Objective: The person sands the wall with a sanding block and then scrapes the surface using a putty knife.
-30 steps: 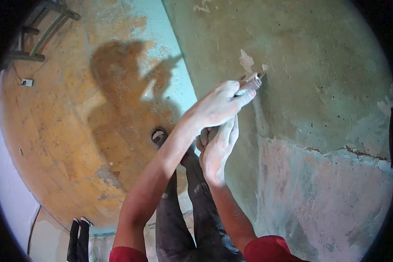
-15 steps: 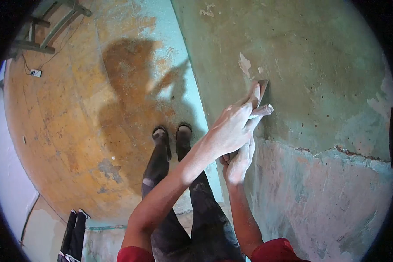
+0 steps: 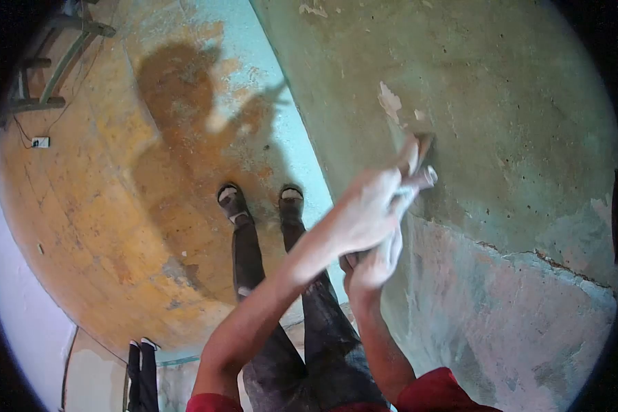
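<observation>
Sandpaper (image 3: pixel 424 145), a brown piece, lies flat against the green wall (image 3: pixel 508 96), just below a chipped patch (image 3: pixel 390 101), at the fingertips of the left hand (image 3: pixel 367 213). That grip is closed around the piece, with one finger stretched along it, pressing it to the wall. The right hand (image 3: pixel 376 264) sits directly beneath, touching the left hand. Motion blur prevents telling whether its grip is closed. Both hands are dusted white.

Left hand (image 3: pixel 364 216) and right hand (image 3: pixel 376 264) have slid the scraper (image 3: pixel 424 147) down the wall (image 3: pixel 508 89), away from the chipped patch (image 3: pixel 390 103).
</observation>
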A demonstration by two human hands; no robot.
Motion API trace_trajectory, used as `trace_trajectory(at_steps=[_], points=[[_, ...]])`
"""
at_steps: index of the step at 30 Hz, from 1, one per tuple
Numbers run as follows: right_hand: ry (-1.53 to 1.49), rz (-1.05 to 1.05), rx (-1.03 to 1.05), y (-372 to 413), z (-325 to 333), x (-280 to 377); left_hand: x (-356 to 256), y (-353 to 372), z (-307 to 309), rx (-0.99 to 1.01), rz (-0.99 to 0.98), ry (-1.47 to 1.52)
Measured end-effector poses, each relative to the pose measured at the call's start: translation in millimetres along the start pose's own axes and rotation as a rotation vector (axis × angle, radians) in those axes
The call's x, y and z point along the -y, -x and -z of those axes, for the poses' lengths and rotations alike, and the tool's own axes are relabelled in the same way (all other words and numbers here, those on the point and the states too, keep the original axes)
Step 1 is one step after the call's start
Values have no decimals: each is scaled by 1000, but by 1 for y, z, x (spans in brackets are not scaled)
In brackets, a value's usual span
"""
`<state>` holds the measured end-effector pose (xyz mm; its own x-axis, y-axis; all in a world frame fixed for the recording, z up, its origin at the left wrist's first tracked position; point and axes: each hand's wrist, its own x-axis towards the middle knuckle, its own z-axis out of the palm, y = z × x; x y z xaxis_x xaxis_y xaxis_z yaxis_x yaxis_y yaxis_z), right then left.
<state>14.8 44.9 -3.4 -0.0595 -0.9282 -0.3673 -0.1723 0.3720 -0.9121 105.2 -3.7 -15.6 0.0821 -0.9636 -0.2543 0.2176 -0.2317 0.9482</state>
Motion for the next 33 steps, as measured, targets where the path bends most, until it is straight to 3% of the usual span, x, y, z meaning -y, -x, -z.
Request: trace_trajectory(at_steps=[1,2,3,5,7,9,10,11,13,16,19,22,25,26,27,29,31,32,33], points=[[-125,-126,141,4,9,13,9,1,-12,-98,-164,70],[-149,-181,124,6,5,17,-4,-2,5,107,-33,5],[-172,-233,103,6,3,18,-6,-8,12,122,-30,5],[-67,-70,-43,4,-16,-7,-5,-13,19,183,28,-42],[-129,-129,-73,14,-22,-2,-10,-8,24,175,-24,18],[-193,-237,-65,21,-12,12,-26,-6,24,351,123,7],[-164,-189,-106,18,-7,8,-4,0,0,128,-95,69],[-164,-183,-108,14,1,12,-9,1,-4,41,-149,34],[-125,-251,71,10,18,16,-11,-2,-6,60,-67,55],[-17,-145,-25,-5,-1,4,-12,-18,6,63,80,-48],[63,-108,-32,4,10,1,-5,-9,-4,-4,-36,4],[-121,-153,83,8,16,12,-11,-3,-8,20,29,-83],[-8,-250,-30,-10,11,2,2,-17,-6,-77,71,-71],[2,-201,53,-17,8,-1,-10,-24,5,-61,131,-67],[12,-151,139,-21,5,-3,-7,-23,7,-84,72,-146],[-131,-164,-24,1,8,-13,-10,-13,1,-27,159,-93],[-99,-99,148,2,22,5,3,-4,-23,-151,-118,26],[-206,-240,195,0,28,14,0,-7,-22,-168,-131,27],[-214,-227,204,-7,23,10,-1,-13,-15,-170,-145,18]])
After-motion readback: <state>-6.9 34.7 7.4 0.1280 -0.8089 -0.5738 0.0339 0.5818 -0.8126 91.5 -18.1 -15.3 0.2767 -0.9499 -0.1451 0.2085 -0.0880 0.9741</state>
